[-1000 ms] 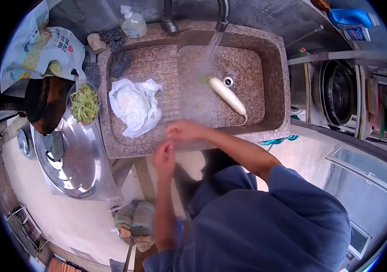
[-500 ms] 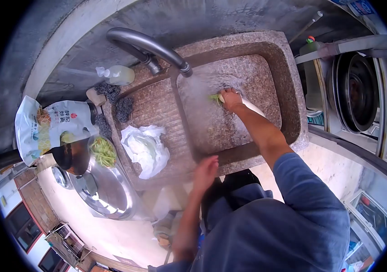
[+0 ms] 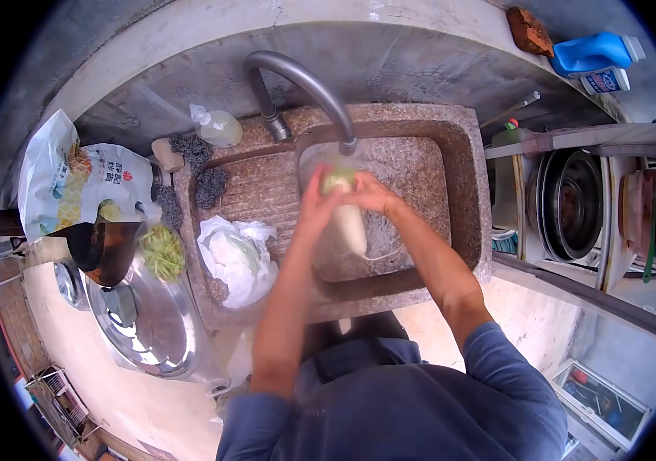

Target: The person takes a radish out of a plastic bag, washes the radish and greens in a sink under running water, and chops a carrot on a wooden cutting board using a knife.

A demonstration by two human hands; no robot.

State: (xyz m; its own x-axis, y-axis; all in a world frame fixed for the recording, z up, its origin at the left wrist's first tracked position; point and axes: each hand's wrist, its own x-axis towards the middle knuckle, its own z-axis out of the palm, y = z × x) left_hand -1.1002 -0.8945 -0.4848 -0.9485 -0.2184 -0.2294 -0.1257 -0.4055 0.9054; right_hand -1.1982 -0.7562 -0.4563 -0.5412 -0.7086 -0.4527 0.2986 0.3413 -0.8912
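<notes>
A long white daikon radish with a greenish top hangs over the basin, its thin root tip pointing toward me. My left hand is curled round its leafy end from the left, somewhat smeared by motion. From the other side my right hand grips the same end, fingers closed over it. Just above both hands is the spout of the grey faucet. Around them is the brown stone sink, with wet-looking stone on the basin floor.
On the ribbed drainboard lies a white plastic bag. To the left are dark scouring pads, a soap bottle, cut green stalks and a shiny metal lid. A rack with dark pans stands at right.
My left hand has come up from the sink's front edge to the daikon. My right hand has lifted the daikon leftward, near the faucet. The view has shifted.
</notes>
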